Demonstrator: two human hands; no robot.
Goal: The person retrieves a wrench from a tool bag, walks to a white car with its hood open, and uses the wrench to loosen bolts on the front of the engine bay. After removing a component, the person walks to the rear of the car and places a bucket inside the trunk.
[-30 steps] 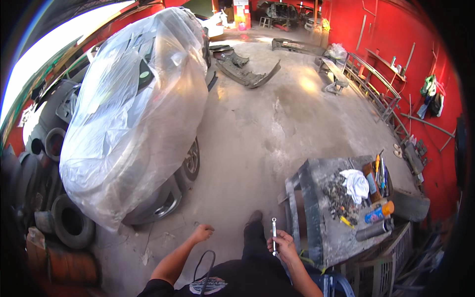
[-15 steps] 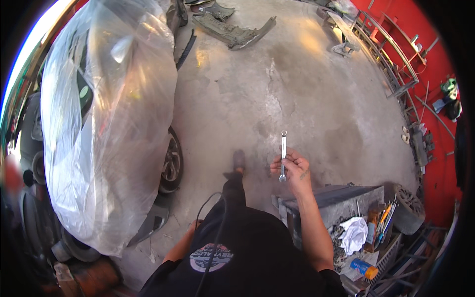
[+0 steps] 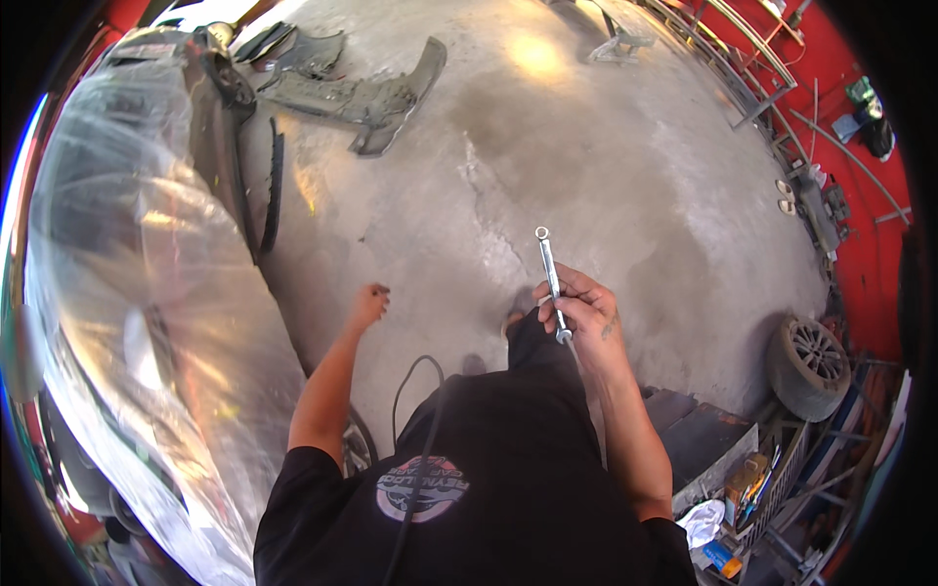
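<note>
In the head view, the right hand [image 3: 586, 305] pinches a shiny wrench [image 3: 549, 266] up over the floor [image 3: 606, 186]. The left hand [image 3: 370, 304] curls loosely, with nothing seen in it. A weak pinch could drop the wrench. The looped black cord [image 3: 424, 357] could catch an arm.

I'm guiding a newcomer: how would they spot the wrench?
From the plastic-draped car at left, cross the concrete floor to the person's right hand. Its fingers hold the combination wrench: slender, shiny silver, unlike the dull grey floor around it.
</note>
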